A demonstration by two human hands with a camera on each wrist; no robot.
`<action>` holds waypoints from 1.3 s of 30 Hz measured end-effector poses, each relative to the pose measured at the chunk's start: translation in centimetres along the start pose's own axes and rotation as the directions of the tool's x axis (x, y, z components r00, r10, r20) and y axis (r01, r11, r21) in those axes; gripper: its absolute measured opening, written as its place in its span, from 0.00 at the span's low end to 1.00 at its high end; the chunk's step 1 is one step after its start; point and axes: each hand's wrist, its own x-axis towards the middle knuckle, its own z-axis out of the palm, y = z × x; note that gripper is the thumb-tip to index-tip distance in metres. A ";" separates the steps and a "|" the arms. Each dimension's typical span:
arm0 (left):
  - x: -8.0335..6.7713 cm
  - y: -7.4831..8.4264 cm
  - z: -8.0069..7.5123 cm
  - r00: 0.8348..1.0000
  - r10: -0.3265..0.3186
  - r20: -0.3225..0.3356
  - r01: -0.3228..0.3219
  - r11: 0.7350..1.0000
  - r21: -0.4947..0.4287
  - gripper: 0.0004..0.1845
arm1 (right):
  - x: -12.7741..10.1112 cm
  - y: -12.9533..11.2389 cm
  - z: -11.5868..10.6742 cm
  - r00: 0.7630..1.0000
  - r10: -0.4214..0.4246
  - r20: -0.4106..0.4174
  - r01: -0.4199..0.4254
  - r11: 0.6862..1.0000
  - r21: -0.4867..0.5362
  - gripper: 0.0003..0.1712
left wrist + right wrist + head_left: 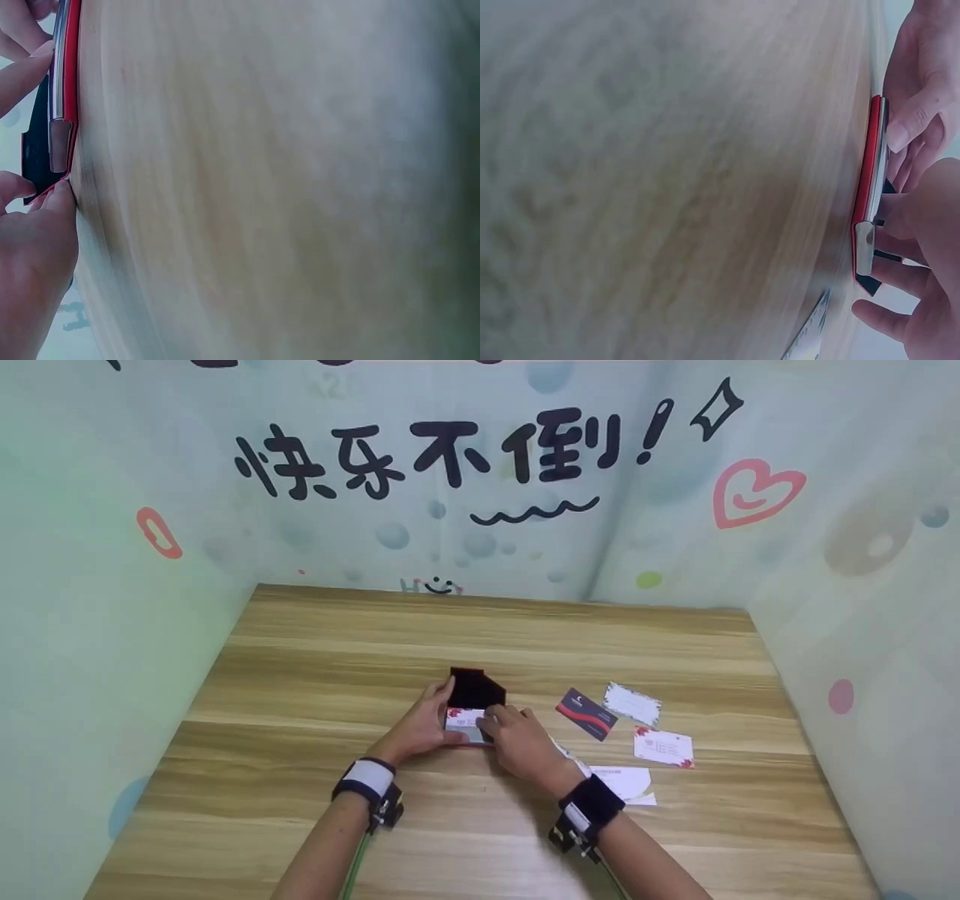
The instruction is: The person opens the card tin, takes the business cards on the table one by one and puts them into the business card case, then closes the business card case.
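Note:
A card case [478, 686] lies on the table with its black flap raised toward the back; the wrist views show its red outside [868, 161] and silvery rim. A white business card [461, 715] with red flowers shows in its near half. My left hand [418, 726] grips the case's left end, thumb on the near edge and fingers by the flap. My right hand [525, 742] bends over the case's right end, its thumb and forefinger pinching the card's right side. Those fingertips partly hide the card. In the right wrist view, the right little finger sticks out beside the case.
Right of the hands lie a dark card with a red stripe [587, 714], a blue-patterned white card [632, 704] and a red-flowered card [664, 747]. More white cards [622, 784] lie partly behind the right wrist. Printed curtains [480, 540] border the wooden table [300, 675].

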 end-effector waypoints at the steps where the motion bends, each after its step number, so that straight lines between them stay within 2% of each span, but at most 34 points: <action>1: 0.0 0.0 0.0 1.000 0.001 0.000 -0.001 1.000 -0.008 0.61 | 0.0 0.0 0.0 1.000 0.000 0.002 -0.001 1.000 0.006 0.20; 6: 0.0 -0.1 0.0 1.000 0.010 0.004 -0.010 1.000 -0.028 0.62 | -0.2 -0.1 -0.2 1.000 0.002 0.008 -0.002 1.000 0.020 0.19; 20: -0.1 -0.2 0.0 0.999 0.034 -0.003 -0.034 0.999 -0.006 0.61 | -0.8 -0.6 0.1 1.000 0.017 0.003 -0.017 1.000 0.024 0.21; 27: -0.1 -0.1 0.0 1.000 0.025 -0.004 -0.025 1.000 0.019 0.62 | -1.1 -1.1 0.4 0.997 0.044 -0.060 -0.040 0.997 0.061 0.18; 34: -0.1 0.0 0.0 1.000 0.016 -0.009 -0.015 1.000 0.012 0.61 | -1.5 -2.0 0.4 0.981 0.081 -0.176 -0.069 0.995 0.069 0.18; 39: -0.2 -0.1 0.0 1.000 0.004 -0.011 -0.004 1.000 0.015 0.61 | -1.8 -2.9 -0.1 0.977 0.122 -0.176 -0.113 0.992 0.057 0.23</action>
